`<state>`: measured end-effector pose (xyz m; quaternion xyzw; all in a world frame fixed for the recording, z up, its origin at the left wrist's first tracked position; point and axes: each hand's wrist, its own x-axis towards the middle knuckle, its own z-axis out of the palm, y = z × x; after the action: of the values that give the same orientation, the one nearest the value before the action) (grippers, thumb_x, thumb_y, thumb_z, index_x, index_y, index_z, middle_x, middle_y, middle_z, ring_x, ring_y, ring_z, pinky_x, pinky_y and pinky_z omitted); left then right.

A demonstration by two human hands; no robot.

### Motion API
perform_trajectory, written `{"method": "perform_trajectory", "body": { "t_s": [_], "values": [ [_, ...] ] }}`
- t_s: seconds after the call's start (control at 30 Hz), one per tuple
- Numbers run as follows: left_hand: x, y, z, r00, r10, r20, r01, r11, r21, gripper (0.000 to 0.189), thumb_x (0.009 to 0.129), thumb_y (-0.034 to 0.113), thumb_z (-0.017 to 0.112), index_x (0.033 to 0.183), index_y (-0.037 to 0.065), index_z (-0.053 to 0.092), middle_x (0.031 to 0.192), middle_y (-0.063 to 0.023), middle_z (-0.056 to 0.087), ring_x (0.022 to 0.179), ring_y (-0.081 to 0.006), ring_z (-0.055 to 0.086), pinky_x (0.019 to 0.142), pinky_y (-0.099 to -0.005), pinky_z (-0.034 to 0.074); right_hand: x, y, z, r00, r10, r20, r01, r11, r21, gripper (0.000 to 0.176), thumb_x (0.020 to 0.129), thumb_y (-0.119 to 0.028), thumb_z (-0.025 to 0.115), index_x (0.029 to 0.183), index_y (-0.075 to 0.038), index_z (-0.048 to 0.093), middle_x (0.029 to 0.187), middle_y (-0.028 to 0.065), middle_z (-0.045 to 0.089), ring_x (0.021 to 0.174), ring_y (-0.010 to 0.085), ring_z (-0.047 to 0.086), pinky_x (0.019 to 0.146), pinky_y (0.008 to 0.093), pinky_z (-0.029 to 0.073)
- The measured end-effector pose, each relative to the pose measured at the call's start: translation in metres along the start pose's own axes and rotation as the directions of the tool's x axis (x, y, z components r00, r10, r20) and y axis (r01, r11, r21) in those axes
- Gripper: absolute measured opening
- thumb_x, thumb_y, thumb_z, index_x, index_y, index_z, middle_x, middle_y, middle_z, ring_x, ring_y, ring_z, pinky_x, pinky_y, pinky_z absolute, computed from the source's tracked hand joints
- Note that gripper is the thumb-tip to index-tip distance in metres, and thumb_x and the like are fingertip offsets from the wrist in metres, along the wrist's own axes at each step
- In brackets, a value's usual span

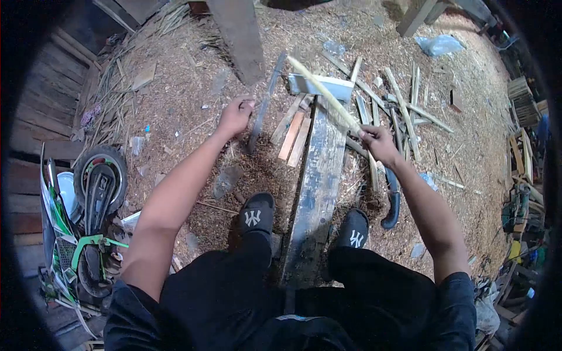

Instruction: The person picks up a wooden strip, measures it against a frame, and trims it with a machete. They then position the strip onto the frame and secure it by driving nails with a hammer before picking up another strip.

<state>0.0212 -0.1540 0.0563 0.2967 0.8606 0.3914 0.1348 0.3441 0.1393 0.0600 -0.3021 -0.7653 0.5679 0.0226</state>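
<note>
My right hand (pixel 380 144) is closed around the lower end of a long pale wooden stick (pixel 328 97). The stick slants up and to the left, passing over the far end of a narrow, worn plank (pixel 321 175) between my legs. My left hand (pixel 236 117) is out to the left with its fingers curled together; what they hold, if anything, is hidden. Close to its fingertips is a long, flat, dark strip (pixel 267 103). Behind the stick, a white and pale blue block (pixel 296 83) sits at the plank's far end.
Loose wood strips (pixel 404 111) lie crossed on the shavings-covered ground at right. A black curved handle (pixel 391 212) lies near my right foot. Short wood pieces (pixel 291 139) lie left of the plank. A small green bike (pixel 82 240) stands at left; a grey post (pixel 237 38) rises ahead.
</note>
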Motion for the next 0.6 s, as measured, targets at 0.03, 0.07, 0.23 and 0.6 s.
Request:
{"method": "perform_trajectory", "body": {
  "t_s": [0.03, 0.07, 0.23, 0.6],
  "values": [
    [-0.004, 0.006, -0.003, 0.998, -0.034, 0.048, 0.035, 0.999, -0.015, 0.030, 0.098, 0.028, 0.061, 0.120, 0.008, 0.066, 0.104, -0.0135, 0.071, 0.096, -0.0237, 0.066, 0.088, -0.0347, 0.050, -0.003, -0.006, 0.003, 1.000, 0.006, 0.021, -0.005, 0.999, -0.047, 0.033, 0.099, -0.017, 0.062, 0.124, 0.005, 0.065, 0.084, 0.0045, 0.066, 0.069, 0.0098, 0.054, 0.064, 0.0284, 0.045],
    [-0.009, 0.010, -0.007, 0.992, -0.072, 0.102, 0.075, 0.997, -0.026, 0.032, 0.100, 0.030, 0.058, 0.121, 0.008, 0.066, 0.112, -0.0152, 0.071, 0.103, -0.0258, 0.066, 0.093, -0.0360, 0.049, -0.008, -0.010, 0.007, 0.999, 0.020, 0.043, -0.016, 0.996, -0.091, 0.034, 0.099, -0.017, 0.062, 0.124, 0.005, 0.065, 0.085, 0.0051, 0.067, 0.070, 0.0103, 0.055, 0.065, 0.0287, 0.046],
    [-0.025, 0.006, -0.023, 0.993, 0.075, 0.089, -0.083, 0.993, 0.089, 0.034, 0.100, 0.030, 0.057, 0.125, 0.009, 0.065, 0.118, -0.0158, 0.069, 0.106, -0.0266, 0.067, 0.092, -0.0378, 0.050, -0.006, -0.002, 0.010, 0.985, -0.136, 0.102, 0.156, 0.962, -0.223, 0.031, 0.100, -0.014, 0.058, 0.125, 0.001, 0.066, 0.087, 0.0018, 0.067, 0.075, 0.0094, 0.054, 0.071, 0.0277, 0.047],
    [-0.045, 0.031, -0.038, 0.993, 0.120, -0.021, -0.113, 0.973, 0.202, 0.033, 0.098, 0.035, 0.060, 0.120, 0.011, 0.067, 0.106, -0.0170, 0.071, 0.101, -0.0333, 0.068, 0.090, -0.0417, 0.051, -0.029, -0.027, 0.005, 0.976, -0.032, 0.216, 0.087, 0.964, -0.252, 0.030, 0.095, -0.015, 0.064, 0.120, -0.001, 0.069, 0.096, 0.0084, 0.074, 0.087, 0.0139, 0.062, 0.086, 0.0328, 0.049]
  ]
}}
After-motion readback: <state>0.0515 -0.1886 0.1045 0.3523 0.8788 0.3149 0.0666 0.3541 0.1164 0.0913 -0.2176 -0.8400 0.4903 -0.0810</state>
